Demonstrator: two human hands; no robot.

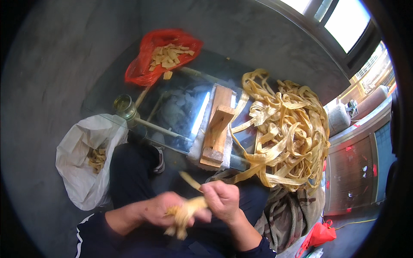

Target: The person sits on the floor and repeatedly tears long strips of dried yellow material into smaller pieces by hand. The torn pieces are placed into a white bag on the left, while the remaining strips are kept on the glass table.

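Low over my lap, my left hand point(167, 208) holds a blurred bunch of flat, yellowish-tan strips point(182, 216), with loose ends hanging below the fingers. My right hand point(222, 200) is closed against the upper end of that bunch. From its fist a short tan strip end point(189, 180) sticks out towards the upper left. Beyond my hands, a wooden block with an upright piece point(214, 129) rests on a white cloth point(195, 151) on the glass tabletop point(174, 106). Right of it lies a large tangled heap of long tan strips point(287, 135), some trailing towards my lap.
A red plastic bag point(138, 71) holding short cut pieces point(167, 54) lies at the table's back left. A glass jar point(124, 106) stands at the left edge. On my left sits an open white sack point(74, 161) with more pieces inside. A brown blanket point(287, 216) lies at right.
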